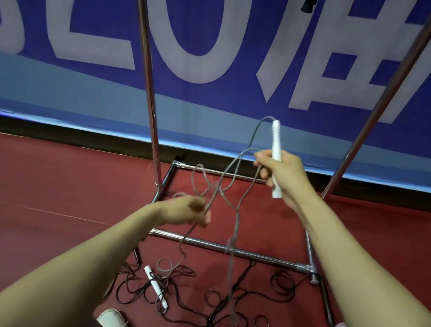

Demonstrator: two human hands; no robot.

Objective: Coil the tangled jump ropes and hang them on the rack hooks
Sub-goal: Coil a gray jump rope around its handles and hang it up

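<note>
Red sports flooring (pixel 25 177) carries the loose end of a thin grey jump rope (pixel 236 228): one white plastic handle (pixel 276 147) is gripped by the curled fingers of the right hand (pixel 282 173), the cord is pinched by the left hand (pixel 187 211), and the other white handle (pixel 155 286) lies near. Tangled black ropes (pixel 229 305) are spread around it by the chrome tube rack (pixel 224 247), with a blue white-lettered banner (pixel 227 39) behind.

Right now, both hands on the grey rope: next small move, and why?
Probably the left hand lifts its pinched stretch of grey rope to the right hand, adding a loop beside the held white handle. The rest trails down to the second handle, lying among black ropes.
</note>
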